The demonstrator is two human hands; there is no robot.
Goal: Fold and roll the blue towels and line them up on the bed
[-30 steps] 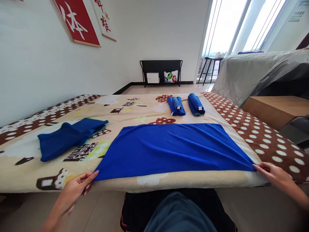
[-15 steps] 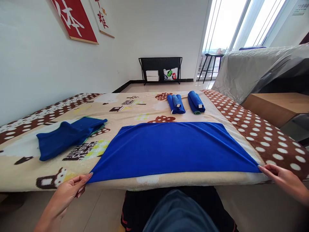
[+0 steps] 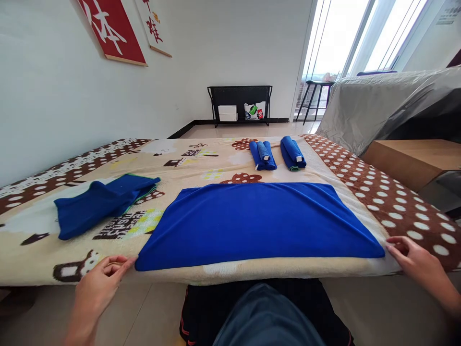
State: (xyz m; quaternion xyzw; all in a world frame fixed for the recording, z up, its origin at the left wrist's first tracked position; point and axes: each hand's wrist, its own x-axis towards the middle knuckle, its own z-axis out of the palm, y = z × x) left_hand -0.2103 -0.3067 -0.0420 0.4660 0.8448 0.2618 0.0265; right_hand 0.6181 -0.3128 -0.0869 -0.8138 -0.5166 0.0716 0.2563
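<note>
A blue cloth (image 3: 252, 226), like a towel, lies spread on the bed's near edge, with light creases toward its corners. My left hand (image 3: 103, 278) is beside its near left corner; the fingertips sit right at the edge, no longer gripping the fabric. Just off the near right corner is my right hand (image 3: 418, 262), thumb and forefinger slightly apart and holding nothing. To the left lies a crumpled darker blue cloth (image 3: 101, 202) with green edging. Beyond the spread cloth are two blue bundles, one folded (image 3: 262, 156) and one rolled (image 3: 292, 153), with white tags.
A patterned blanket (image 3: 194, 168) covers the bed, with brown polka-dot borders. At the far wall stands a black rack (image 3: 239, 93) with white boxes and a cushion. On the right are plastic-covered furniture (image 3: 378, 96) and a wooden box (image 3: 410, 156); a black stool (image 3: 317, 93) is near the window.
Both hands have let go of the blue cloth's near corners and shifted slightly outward. The corners have slackened from stretched points to rounded shapes.
</note>
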